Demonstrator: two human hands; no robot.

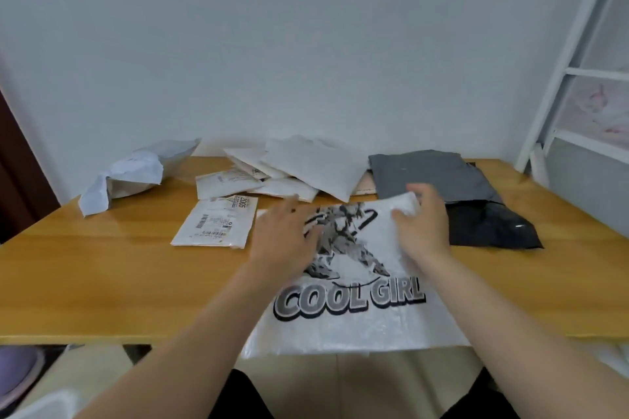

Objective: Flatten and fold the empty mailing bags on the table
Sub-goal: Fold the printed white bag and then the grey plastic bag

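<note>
A large white mailing bag [354,320] printed with a robot figure and "COOL GIRL" lies in front of me, its near edge hanging over the table's front. My left hand [286,241] rests flat on its upper left part, fingers spread. My right hand [423,224] pinches the bag's far right corner and lifts it slightly. A small white bag with a shipping label [216,224] lies flat to the left.
On the wooden table [102,275], a crumpled white bag [126,173] sits at the far left, several white mailers [289,170] pile up at the back, and a grey bag [429,173] lies over a black one [493,228] on the right. A white metal frame [558,78] stands at right.
</note>
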